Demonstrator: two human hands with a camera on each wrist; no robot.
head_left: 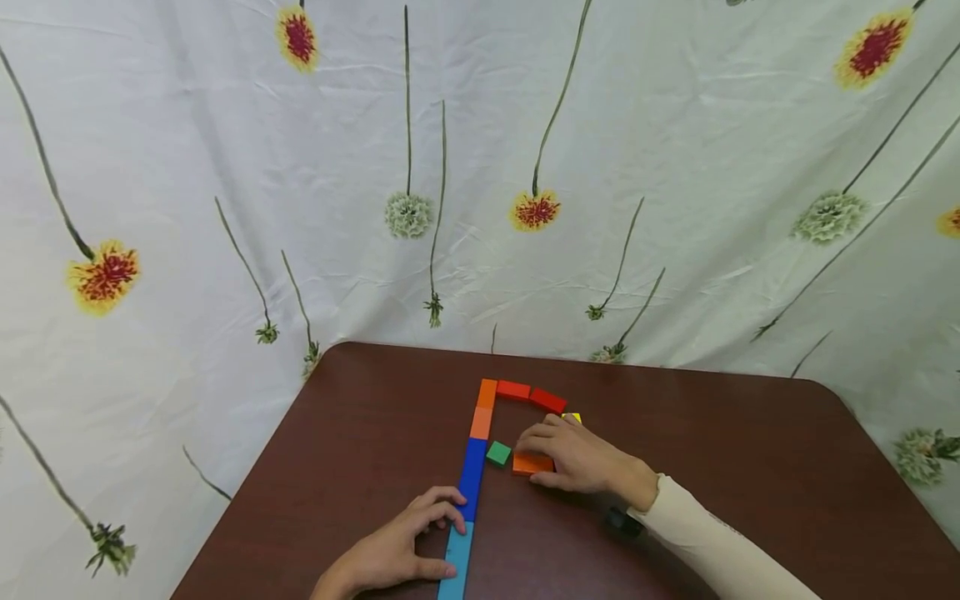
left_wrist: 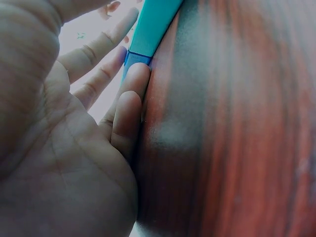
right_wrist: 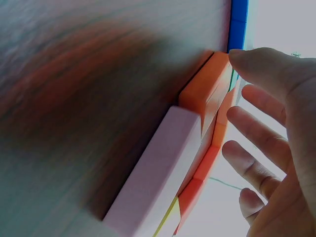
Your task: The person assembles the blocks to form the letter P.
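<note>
Toy blocks form a long row: light blue (head_left: pixel 456 560), dark blue (head_left: pixel 472 475) and orange (head_left: pixel 486 396). My left hand (head_left: pixel 401 540) lies along its left side, fingertips over the dark blue and light blue blocks, thumb at the light blue one. My right hand (head_left: pixel 581 457) hovers around an orange block (head_left: pixel 532 465), its thumb near one end and its fingers spread apart. A pink block (right_wrist: pixel 153 168) adjoins that orange block in the right wrist view; the hand hides it in the head view. Just left of the orange block sits a green block (head_left: pixel 498 453).
Two red blocks (head_left: pixel 513 390) curve rightward from the row's far end towards a yellow block (head_left: pixel 572 418). Beneath the right wrist is a small black object (head_left: pixel 624 522). A flower-printed cloth (head_left: pixel 465 267) hangs behind the brown table (head_left: pixel 360 442).
</note>
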